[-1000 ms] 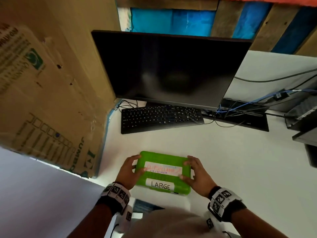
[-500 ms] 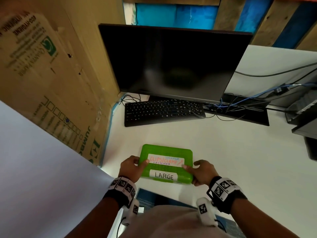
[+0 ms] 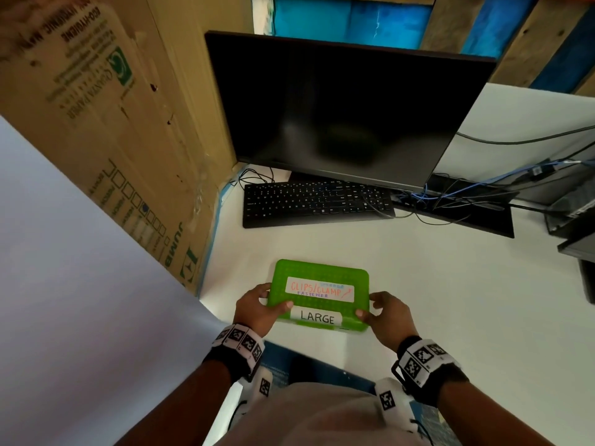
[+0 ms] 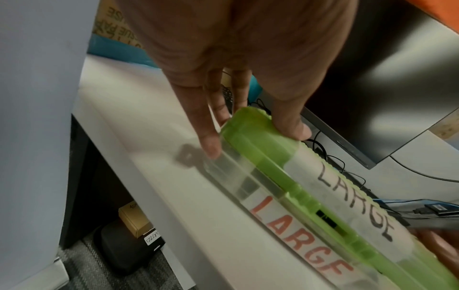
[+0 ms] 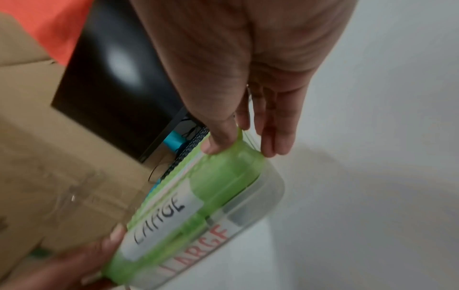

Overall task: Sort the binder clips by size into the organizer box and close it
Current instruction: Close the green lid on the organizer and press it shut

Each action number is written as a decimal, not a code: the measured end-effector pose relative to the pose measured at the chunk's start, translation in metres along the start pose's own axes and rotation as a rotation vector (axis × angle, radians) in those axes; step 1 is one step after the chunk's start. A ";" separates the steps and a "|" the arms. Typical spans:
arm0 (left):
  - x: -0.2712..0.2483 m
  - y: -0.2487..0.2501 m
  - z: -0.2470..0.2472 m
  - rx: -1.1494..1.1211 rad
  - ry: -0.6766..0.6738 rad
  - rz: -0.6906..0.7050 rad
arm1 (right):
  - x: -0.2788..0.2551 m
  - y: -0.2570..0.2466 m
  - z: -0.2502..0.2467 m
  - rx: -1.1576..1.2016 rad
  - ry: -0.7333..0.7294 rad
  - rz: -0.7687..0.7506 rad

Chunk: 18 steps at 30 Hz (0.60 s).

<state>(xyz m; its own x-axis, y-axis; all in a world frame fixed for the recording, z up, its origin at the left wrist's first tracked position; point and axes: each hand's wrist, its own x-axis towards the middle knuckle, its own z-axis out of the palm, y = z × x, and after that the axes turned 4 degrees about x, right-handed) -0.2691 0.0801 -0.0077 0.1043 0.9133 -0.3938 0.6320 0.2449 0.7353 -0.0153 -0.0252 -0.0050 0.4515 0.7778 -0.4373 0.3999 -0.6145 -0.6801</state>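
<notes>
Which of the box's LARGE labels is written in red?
The lower LARGE label, on the clear base's front wall, has red letters. The other LARGE label, on the green lid above it, is black.

I see the rectangular organizer box [image 3: 322, 275], with its translucent green plastic lid and clear plastic base, lying flat and shut on the white desk, well in front of the black keyboard [image 3: 317, 202] and nearer my side of the desk than it. On the lid sits a white label hand-lettered "CLIPS/CLAMP" in red, and nearer me a second white label reads "LARGE" in black. From the left wrist view, the clear base [image 4: 293, 221] shows beneath the green lid with its own "LARGE" in red; what it contains I cannot make out.
</notes>
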 end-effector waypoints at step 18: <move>-0.009 0.008 0.013 0.952 -0.320 0.688 | 0.004 -0.003 0.037 -0.897 0.101 -1.067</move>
<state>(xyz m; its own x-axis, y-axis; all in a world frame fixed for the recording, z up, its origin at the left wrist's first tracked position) -0.2554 0.0697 -0.0057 0.7389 0.6041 -0.2984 0.6671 -0.7181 0.1980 -0.0444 -0.0156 -0.0268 -0.3508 0.9292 0.1163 0.9337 0.3567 -0.0330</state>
